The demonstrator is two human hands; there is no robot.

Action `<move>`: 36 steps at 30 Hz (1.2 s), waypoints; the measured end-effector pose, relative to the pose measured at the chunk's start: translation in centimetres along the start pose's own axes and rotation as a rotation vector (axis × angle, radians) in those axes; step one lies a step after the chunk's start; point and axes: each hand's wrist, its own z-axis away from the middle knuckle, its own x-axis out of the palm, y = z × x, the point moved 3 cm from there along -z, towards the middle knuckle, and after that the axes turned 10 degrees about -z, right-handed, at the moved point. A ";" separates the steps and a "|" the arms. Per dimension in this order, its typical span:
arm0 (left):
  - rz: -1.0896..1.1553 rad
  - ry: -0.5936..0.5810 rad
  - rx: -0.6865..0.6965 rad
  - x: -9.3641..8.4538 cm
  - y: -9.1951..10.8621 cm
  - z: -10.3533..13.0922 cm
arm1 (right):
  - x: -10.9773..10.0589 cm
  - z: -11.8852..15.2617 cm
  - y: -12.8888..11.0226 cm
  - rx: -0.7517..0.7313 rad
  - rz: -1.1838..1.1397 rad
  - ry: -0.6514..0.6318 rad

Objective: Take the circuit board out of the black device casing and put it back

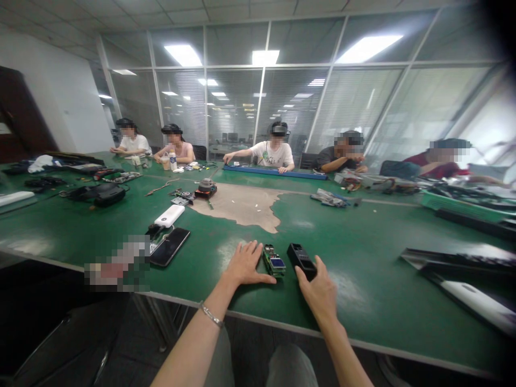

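Note:
On the green table in front of me, my left hand (246, 263) lies with its fingers spread and palm down. Its thumb reaches to the near end of a small green circuit board with a dark display (276, 262); whether it touches is hard to tell. To the right of the board, my right hand (320, 287) has thumb and fingers around the near end of a black rectangular housing (302, 257). The housing lies lengthwise away from me, a short gap from the board.
A black phone (171, 247) and a white power bank (170, 216) lie to the left. Farther back are a bare brown patch (242, 207), a pile of metal parts (328, 198) and a green basket (463, 205). Black parts (455, 263) lie right. Several people sit along the far side.

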 end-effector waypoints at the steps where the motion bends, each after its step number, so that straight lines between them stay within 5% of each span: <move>1: -0.003 -0.006 0.000 0.0 0.0 0.0 | 0.1 0.0 0.0 -0.011 0.003 -0.007; 17: -0.005 0.013 0.008 0.0 0.0 0.1 | -0.1 0.6 -1.5 -0.056 0.059 -0.036; 24: 0.013 0.035 0.003 -0.3 0.1 0.3 | -0.8 0.2 -6.0 -0.055 -0.085 -0.010; 36: 0.017 0.040 0.007 -0.5 -0.2 0.4 | 2.0 1.2 -8.5 -0.149 0.047 -0.172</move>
